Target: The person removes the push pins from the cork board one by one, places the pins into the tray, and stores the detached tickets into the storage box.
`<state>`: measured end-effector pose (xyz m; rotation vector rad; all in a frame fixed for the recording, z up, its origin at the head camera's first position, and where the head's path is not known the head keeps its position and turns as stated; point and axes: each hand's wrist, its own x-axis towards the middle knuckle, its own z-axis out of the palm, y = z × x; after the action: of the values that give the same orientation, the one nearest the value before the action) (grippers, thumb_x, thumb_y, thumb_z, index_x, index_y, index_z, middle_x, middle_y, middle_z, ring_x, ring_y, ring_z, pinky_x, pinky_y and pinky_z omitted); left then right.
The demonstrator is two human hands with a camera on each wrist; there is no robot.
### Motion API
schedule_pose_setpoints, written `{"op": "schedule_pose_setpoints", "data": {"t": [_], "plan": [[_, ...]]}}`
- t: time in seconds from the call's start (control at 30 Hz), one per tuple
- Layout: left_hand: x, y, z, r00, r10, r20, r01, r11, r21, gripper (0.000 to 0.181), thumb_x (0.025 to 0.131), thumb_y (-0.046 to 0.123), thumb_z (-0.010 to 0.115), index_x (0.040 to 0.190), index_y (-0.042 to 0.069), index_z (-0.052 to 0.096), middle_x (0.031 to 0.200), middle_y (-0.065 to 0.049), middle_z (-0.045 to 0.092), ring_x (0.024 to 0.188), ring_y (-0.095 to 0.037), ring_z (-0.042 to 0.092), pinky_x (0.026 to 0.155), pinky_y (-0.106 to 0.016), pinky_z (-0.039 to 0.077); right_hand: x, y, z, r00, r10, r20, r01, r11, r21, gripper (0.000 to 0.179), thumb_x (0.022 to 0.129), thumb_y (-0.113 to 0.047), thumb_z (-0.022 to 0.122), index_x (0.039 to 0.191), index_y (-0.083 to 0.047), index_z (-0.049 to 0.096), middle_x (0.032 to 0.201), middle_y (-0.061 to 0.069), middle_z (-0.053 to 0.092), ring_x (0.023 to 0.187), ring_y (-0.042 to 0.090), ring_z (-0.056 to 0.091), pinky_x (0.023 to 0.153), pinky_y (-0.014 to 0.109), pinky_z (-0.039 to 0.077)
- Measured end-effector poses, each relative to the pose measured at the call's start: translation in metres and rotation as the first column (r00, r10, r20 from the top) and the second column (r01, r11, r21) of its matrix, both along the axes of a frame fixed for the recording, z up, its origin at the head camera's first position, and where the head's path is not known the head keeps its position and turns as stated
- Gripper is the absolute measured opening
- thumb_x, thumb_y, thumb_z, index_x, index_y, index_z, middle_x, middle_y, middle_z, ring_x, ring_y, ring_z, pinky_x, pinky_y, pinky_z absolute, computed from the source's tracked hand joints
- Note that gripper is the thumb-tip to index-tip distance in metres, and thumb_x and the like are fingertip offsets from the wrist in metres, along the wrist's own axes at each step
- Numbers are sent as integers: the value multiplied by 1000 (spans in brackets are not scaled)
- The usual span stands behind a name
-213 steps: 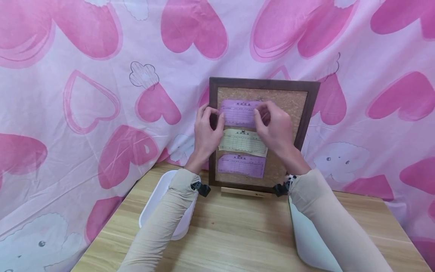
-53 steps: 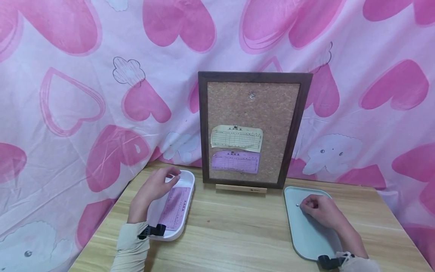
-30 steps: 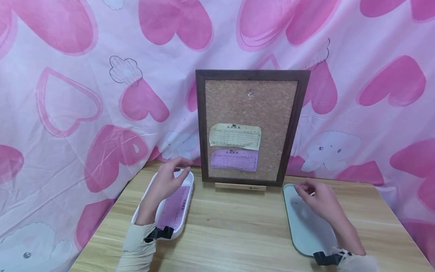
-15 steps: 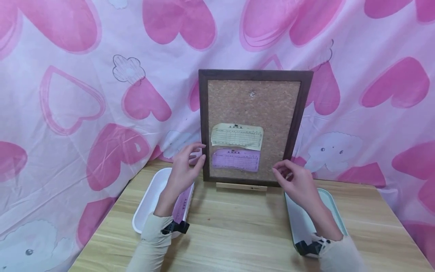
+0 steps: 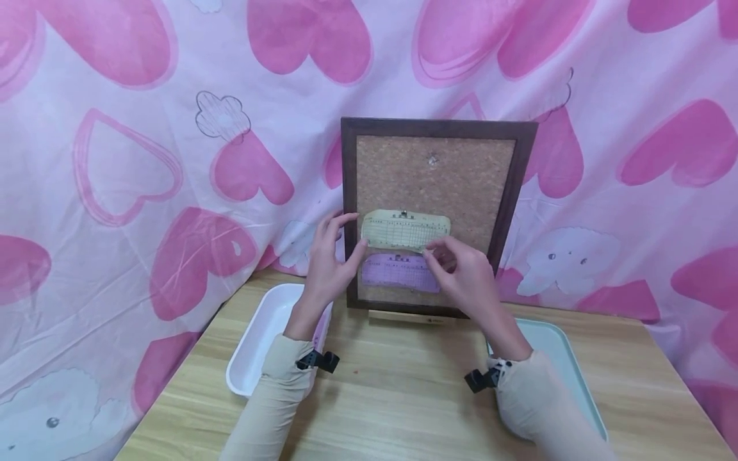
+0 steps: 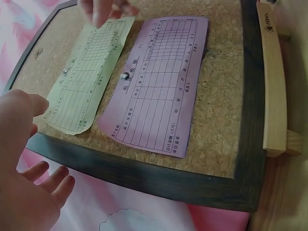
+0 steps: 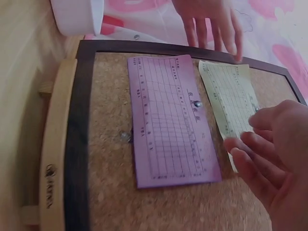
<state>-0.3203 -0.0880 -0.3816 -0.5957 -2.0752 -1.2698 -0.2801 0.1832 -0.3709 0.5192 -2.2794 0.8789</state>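
Apparently, in the head view, a pin [image 5: 404, 213] kept the yellow slip [image 5: 400, 232] on the corkboard [image 5: 461, 173]. In the left-wrist view, my left hand [image 6: 21, 195] spread its fingers at the slip's left end; in the right-wrist view, my right hand [image 7: 288, 144] was at its right; pinching, I couldn't tell.

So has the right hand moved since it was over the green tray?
Yes. In the head view, against the board, the right hand has moved up and left, from the green tray to the yellow slip.
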Motion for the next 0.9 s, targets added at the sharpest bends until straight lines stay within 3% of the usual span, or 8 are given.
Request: {"op": "schedule_pose_setpoints", "data": {"t": [0.13,0.37,0.7,0.9], "plan": [[-6,5,3,1000,2,-14,-2,1000,9,44,101,28,76,142,17,65,158,-14,50,155,-27,42,115,-55,52,-12,-11,7,997,-42,-70,43,999,16,15,101,-21,78,114,-13,76,88,1,78,72,12,71,63,34,61],[-15,15,7,999,19,-35,-18,999,28,32,102,27,74,128,10,70,146,-14,58,155,-30,42,128,-54,37,-29,-27,17,985,-82,-151,90,995,47,22,104,-26,73,123,-14,73,88,2,80,70,15,74,58,37,57],[-22,19,6,997,59,-49,-56,996,63,18,101,23,74,109,7,74,136,-15,63,149,-27,49,126,-46,41,-42,-41,20,979,-84,-186,87,996,10,26,104,-25,74,125,-10,70,84,5,80,68,18,73,58,38,57],[-25,19,5,995,79,-57,-74,994,78,17,101,25,75,106,8,76,129,-13,66,145,-25,52,123,-46,44,-46,-45,23,981,-85,-176,86,996,-4,22,104,-24,73,121,-10,70,84,4,79,67,18,72,58,36,56]]}}
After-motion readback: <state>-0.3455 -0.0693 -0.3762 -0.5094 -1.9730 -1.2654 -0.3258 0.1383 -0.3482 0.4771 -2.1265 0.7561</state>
